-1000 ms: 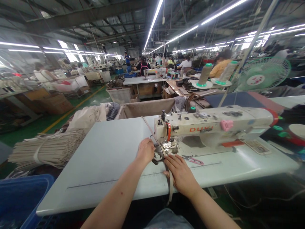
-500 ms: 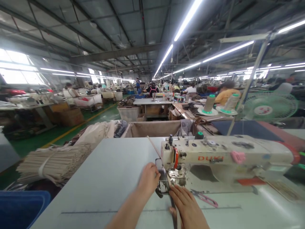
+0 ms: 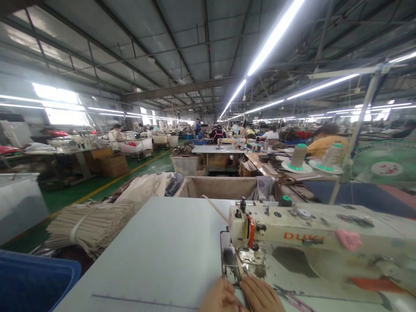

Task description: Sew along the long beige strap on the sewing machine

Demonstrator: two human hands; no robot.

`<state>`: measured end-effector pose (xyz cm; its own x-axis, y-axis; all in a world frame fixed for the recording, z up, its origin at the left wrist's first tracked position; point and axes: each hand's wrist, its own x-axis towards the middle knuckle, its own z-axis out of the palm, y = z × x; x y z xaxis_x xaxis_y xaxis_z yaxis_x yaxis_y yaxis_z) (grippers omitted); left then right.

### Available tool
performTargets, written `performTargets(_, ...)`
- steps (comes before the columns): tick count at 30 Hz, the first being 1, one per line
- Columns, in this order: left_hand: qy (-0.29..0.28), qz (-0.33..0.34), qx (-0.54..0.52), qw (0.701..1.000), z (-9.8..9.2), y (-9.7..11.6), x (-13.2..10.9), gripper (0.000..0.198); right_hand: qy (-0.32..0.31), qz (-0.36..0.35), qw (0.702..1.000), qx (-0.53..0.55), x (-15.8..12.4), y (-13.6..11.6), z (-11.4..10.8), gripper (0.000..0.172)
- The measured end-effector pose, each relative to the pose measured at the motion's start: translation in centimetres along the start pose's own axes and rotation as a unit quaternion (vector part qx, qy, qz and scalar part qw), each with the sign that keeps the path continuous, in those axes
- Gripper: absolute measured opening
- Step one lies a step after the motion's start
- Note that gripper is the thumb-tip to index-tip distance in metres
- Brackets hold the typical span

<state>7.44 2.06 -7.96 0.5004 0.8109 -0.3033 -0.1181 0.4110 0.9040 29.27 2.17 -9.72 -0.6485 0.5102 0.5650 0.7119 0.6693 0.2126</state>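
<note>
A narrow beige fabric strip (image 3: 216, 209) lies across the work table and passes by the needle area of a sewing machine (image 3: 289, 225). Its near part runs beneath my hands and is mostly covered. My left hand (image 3: 220, 297), fingers curled and closed at the strip's edge, is just in front of the dark metal plate (image 3: 229, 255). Beside it, my right hand (image 3: 261, 295) is on the strip with its fingers together, near the presser foot (image 3: 249, 255). The frame's lower edge cuts off both hands. Pink-handled thread snips (image 3: 297, 300) lie right of my right hand.
The white table (image 3: 162, 251) extends to my left. A blue bin (image 3: 35, 277) and a tied bundle of beige strips (image 3: 87, 227) are at the left. Behind the table stands a fabric-lined bin (image 3: 221, 187). Thread cones (image 3: 298, 156) and a green fan (image 3: 386, 167) are at the right.
My left hand has come back from beside the presser foot to lie next to my right hand. The view has shifted, so the machine appears lower and farther right.
</note>
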Motion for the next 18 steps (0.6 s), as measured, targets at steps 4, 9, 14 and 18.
performTargets(4,-0.03,0.014,0.048,0.998,0.4,-0.9,-0.6,0.063,-0.035,0.023,0.999,0.03,-0.1,-0.3,0.0,0.054)
performTargets(9,-0.067,-0.024,0.058,0.996,1.8,-1.9,-2.5,0.051,-0.057,0.131,0.984,0.109,0.7,-2.0,-1.5,0.044)
performTargets(14,-0.105,-0.07,0.04,0.991,4.1,-0.8,-6.0,0.06,-0.037,0.319,0.893,0.315,1.8,-3.3,-3.9,0.037)
performTargets(18,-0.16,-0.07,0.067,0.982,4.7,0.8,-7.7,0.056,-0.049,0.462,0.801,0.377,1.3,-4.3,-5.8,0.031)
